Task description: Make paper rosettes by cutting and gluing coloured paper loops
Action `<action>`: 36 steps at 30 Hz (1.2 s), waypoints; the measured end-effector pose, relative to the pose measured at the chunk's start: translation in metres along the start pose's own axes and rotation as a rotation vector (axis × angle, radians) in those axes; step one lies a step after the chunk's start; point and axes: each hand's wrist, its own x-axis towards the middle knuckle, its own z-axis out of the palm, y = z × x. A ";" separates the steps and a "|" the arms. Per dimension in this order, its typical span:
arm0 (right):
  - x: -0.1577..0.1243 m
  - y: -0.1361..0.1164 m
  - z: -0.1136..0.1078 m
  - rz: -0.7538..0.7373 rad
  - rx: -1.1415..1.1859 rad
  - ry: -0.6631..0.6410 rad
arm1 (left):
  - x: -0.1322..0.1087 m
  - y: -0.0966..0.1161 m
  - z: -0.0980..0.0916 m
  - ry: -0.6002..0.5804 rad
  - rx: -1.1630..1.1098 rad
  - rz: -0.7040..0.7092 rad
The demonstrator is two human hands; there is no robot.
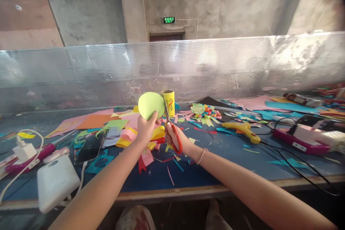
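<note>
My left hand [147, 127] pinches a light green paper disc [151, 105] by its lower edge, thumb on the near face. Red-handled scissors [176, 138] are in my right hand [172, 134], with their blades pointing up beside the disc's right edge. Whether the blades touch the paper I cannot tell. Behind them a yellow cardboard tube [169, 102] stands upright on the table. Under my hands lie looped yellow, pink and red paper strips [129, 137], partly hidden by my left hand and forearm.
A yellow hot glue gun [242, 130] with a cable lies at right, near a purple power strip [299, 143]. A colourful paper flower [205, 112] sits farther back. At left are a phone [88, 149] and a white power bank [58, 181]. A perforated metal screen [172, 64] borders the table.
</note>
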 end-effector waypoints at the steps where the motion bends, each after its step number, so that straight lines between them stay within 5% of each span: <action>1: 0.000 0.000 0.000 0.010 0.014 -0.004 | -0.001 0.000 0.000 -0.005 0.024 0.018; 16: -0.002 -0.004 0.001 0.045 -0.083 0.009 | 0.004 0.001 -0.003 0.014 -0.064 -0.017; 27: 0.002 0.005 -0.004 0.045 0.129 -0.029 | 0.004 -0.011 0.000 -0.091 0.011 0.049; 36: 0.001 0.001 0.002 0.040 -0.015 0.033 | 0.002 -0.001 -0.001 -0.102 -0.128 0.037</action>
